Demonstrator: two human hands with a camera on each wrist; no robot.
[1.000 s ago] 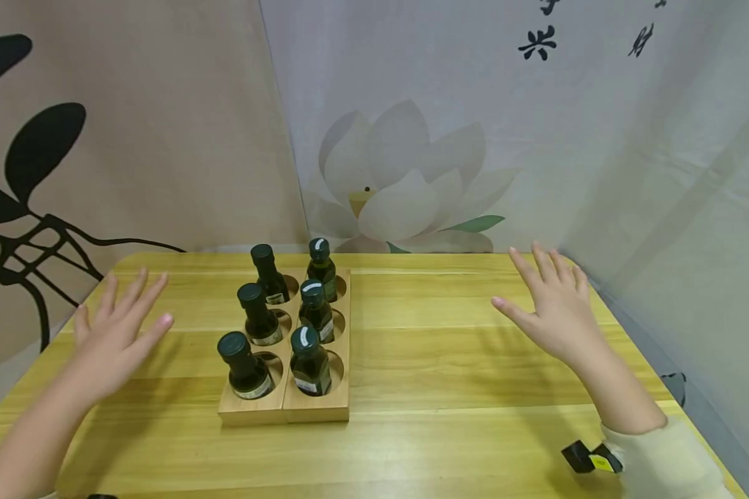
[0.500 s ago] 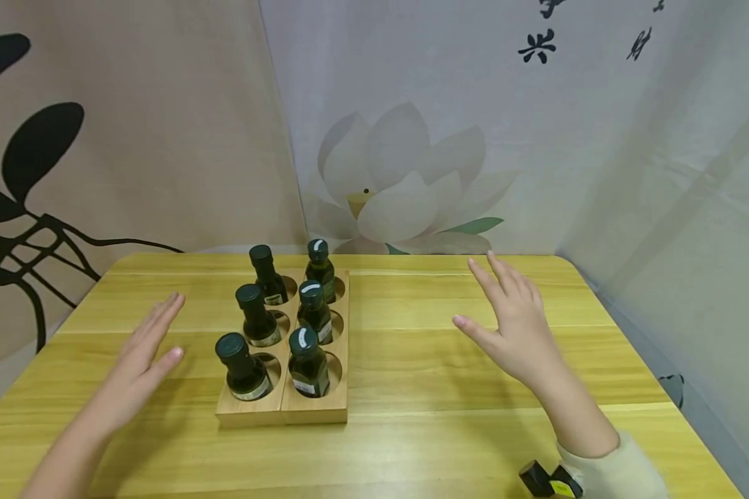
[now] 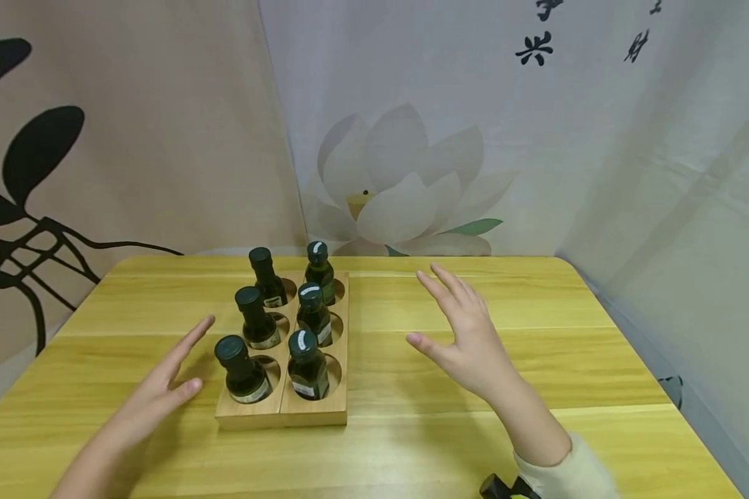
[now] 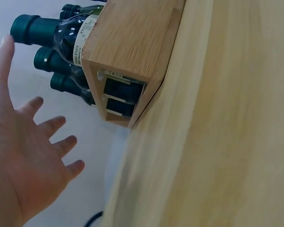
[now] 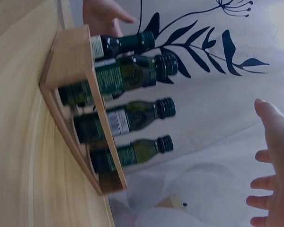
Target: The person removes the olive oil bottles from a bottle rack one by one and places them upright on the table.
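Two wooden racks stand side by side, the left rack (image 3: pixel 247 416) and the right rack (image 3: pixel 315 418), with dark green capped bottles in their round holes. My left hand (image 3: pixel 156 398) hovers just left of the racks, its fingers straight and the thumb apart, touching nothing. The nearest bottle to it is the front left one (image 3: pixel 245 374). To the right of the racks my right hand (image 3: pixel 465 339) is held above the table with fingers spread, and it holds nothing. In the right wrist view the bottles (image 5: pixel 142 116) show pale labels and stand through the open-sided rack (image 5: pixel 71 59).
The wooden table (image 3: pixel 537 298) reaches back to a cloth backdrop (image 3: pixel 412 62) printed with a lotus and dark plant shapes. A small black device (image 3: pixel 505 487) sits by the right sleeve (image 3: pixel 564 471).
Both hands have moved inward toward the racks, the left going right and lower, the right going left. The left hand has turned more edge-on. Racks and bottles stay in place.
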